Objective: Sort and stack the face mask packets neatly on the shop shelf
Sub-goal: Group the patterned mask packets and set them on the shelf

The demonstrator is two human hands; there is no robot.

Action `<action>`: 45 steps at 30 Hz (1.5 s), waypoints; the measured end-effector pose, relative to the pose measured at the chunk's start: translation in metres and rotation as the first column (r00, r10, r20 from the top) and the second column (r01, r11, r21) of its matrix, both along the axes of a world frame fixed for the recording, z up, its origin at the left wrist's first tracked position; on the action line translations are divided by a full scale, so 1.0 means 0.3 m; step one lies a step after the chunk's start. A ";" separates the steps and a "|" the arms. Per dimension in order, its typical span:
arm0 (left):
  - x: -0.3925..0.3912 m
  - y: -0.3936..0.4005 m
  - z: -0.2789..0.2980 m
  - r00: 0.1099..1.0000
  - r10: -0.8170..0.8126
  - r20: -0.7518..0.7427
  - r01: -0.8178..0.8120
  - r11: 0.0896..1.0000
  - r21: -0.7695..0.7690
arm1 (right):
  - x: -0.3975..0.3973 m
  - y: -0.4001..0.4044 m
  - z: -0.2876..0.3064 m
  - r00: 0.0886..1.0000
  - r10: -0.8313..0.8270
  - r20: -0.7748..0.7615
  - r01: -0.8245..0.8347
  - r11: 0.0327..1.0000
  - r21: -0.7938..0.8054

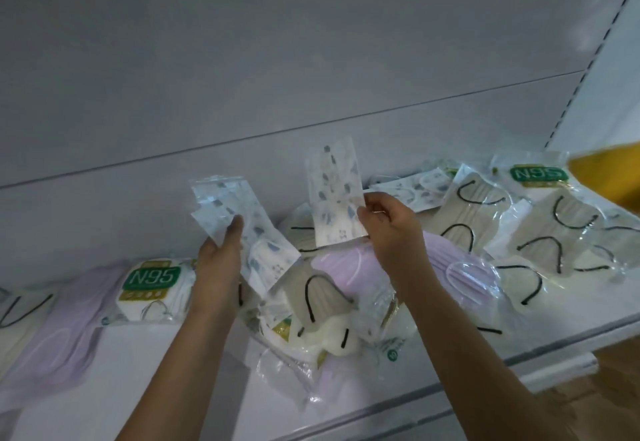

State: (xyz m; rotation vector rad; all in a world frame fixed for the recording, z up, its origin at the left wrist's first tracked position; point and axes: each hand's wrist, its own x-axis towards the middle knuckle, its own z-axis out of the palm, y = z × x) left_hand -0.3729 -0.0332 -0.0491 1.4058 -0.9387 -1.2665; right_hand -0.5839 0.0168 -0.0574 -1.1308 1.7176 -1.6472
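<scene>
A person's two hands work above a white shop shelf strewn with face mask packets. The left hand grips a small fan of blue-patterned packets, thumb curled over their lower edge, holding them above the shelf's middle. The right hand pinches a single blue-patterned packet by its lower right corner and holds it upright, just beside the fan and clear of the shelf.

Beneath both hands lies a loose heap: a cream packet with black ear loops, with a lilac packet partly under the right wrist. Toward the shelf's right end, more cream packets with black loops overlap one another, and a packet marked N95 lies upside down near the back edge, close to further blue-patterned packets.

Toward the shelf's left end, another N95 packet lies beside a lilac stack. A yellow object, blurred, shows at the shelf's right end.
</scene>
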 end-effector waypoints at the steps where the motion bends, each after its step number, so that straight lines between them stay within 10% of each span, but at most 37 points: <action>1: -0.024 0.008 0.010 0.997 -0.073 0.000 0.073 0.997 0.032 | -0.004 0.010 0.013 0.985 0.075 0.157 -0.075 0.997 -0.006; 4: -0.125 0.039 0.028 0.962 -0.271 -0.026 0.272 0.962 0.033 | 0.002 0.030 -0.003 0.900 0.240 0.365 -0.264 0.964 0.018; 7: -0.196 0.051 0.015 0.952 -0.301 -0.052 0.302 0.953 0.027 | -0.017 0.031 -0.041 0.934 0.246 0.258 -0.281 0.954 0.106; 10: -0.186 0.040 -0.004 0.976 -0.208 -0.068 0.210 0.977 0.019 | -0.145 -0.001 -0.063 0.949 0.036 -0.314 0.015 0.988 0.157; 13: -0.171 0.045 -0.007 0.981 -0.146 -0.128 0.146 0.989 -0.009 | -0.277 -0.083 -0.095 0.645 0.040 -0.763 0.271 0.922 0.277; 16: -0.155 0.044 -0.022 0.985 -0.149 -0.088 0.148 0.989 -0.023 | -0.279 -0.170 -0.135 0.617 0.189 -0.764 0.352 0.802 0.483; 21: -0.088 0.026 -0.037 0.991 -0.135 -0.018 0.135 0.991 -0.013 | -0.281 -0.245 -0.117 0.582 0.032 -0.813 0.395 0.863 0.316; 30: -0.076 0.047 -0.066 0.982 -0.166 -0.086 0.173 0.981 0.085 | -0.212 -0.182 -0.044 0.839 -0.199 -0.506 0.180 0.980 -0.088; 37: -0.023 0.090 0.001 0.739 -0.265 -0.620 0.430 0.894 0.129 | 0.057 0.065 0.054 0.577 0.233 -0.783 -0.389 0.921 -0.013; 41: 0.108 0.150 0.015 0.797 -0.303 -0.522 0.408 0.908 0.097 | 0.169 0.139 0.000 0.397 0.371 -0.839 -0.567 0.818 0.094; 45: 0.304 0.225 -0.029 0.908 -0.224 -0.354 0.233 0.972 -0.020 | 0.346 0.169 -0.020 0.616 0.358 -0.702 -0.531 0.847 -0.034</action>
